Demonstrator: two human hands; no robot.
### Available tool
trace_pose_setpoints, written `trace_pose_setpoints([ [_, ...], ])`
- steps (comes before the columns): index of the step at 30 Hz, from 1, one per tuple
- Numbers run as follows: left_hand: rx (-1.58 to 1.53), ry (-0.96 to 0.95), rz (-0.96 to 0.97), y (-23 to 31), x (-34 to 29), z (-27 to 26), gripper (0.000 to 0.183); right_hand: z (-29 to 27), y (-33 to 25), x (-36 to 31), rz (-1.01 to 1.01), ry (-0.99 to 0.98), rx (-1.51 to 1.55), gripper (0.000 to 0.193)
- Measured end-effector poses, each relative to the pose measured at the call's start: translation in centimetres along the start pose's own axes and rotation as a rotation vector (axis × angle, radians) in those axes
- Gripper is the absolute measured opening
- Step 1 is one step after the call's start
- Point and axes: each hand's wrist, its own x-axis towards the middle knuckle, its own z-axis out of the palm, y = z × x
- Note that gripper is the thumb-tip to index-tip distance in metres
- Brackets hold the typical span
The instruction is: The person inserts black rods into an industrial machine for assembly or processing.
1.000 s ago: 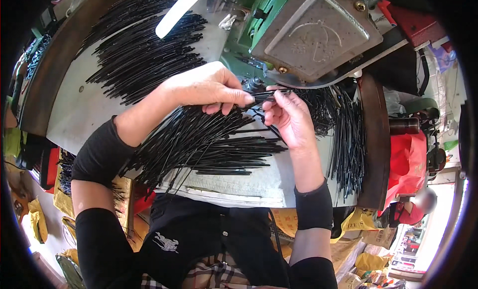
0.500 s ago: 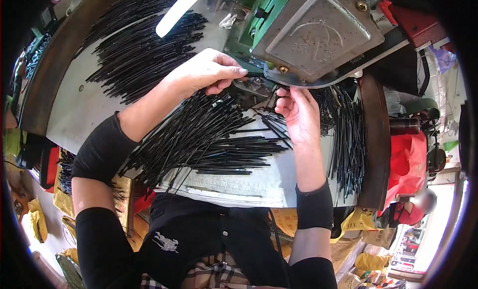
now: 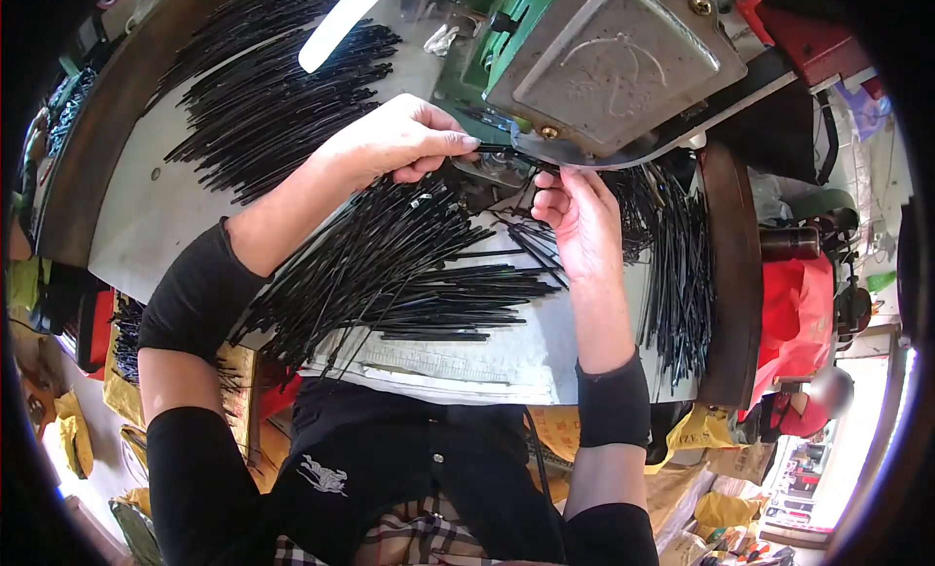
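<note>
My left hand [image 3: 414, 142] pinches a thin black strip [image 3: 495, 148] between thumb and forefinger. The strip runs rightward under the metal head of a green machine [image 3: 609, 64]. Just below the head's front edge, my right hand [image 3: 582, 220] is closed with thumb and forefinger pressed together near the strip's line; what lies between these fingertips is mostly hidden. A loose heap of black strips [image 3: 380, 254] lies below my hands on the pale tabletop [image 3: 487, 366]. The spot where the strip meets the machine is covered by the head.
Neat rows of black strips [image 3: 282, 108] fill the table's far left, and another bundle [image 3: 677, 274] hangs toward its right edge. A white lamp bar [image 3: 346, 25] juts in above. Dark raised rims [image 3: 732, 274] flank the table. A person in red [image 3: 804, 415] sits far right.
Both hands keep their grip and place by the machine. The whole view has shifted very slightly; nothing else visibly differs.
</note>
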Motion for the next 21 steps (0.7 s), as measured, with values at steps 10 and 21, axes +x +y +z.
trace_pose_setpoints([
  [10, -0.040, -0.017, 0.012, 0.1, -0.2, -0.1, 0.032, -0.5, 0.3, 0.3, 0.051, -0.006, 0.072, 0.018],
  [21, 0.273, -0.243, -0.024, 0.8, -1.0, -0.6, 0.027, 0.9, -0.1, -0.9, -0.277, -0.009, -0.715, 0.023],
])
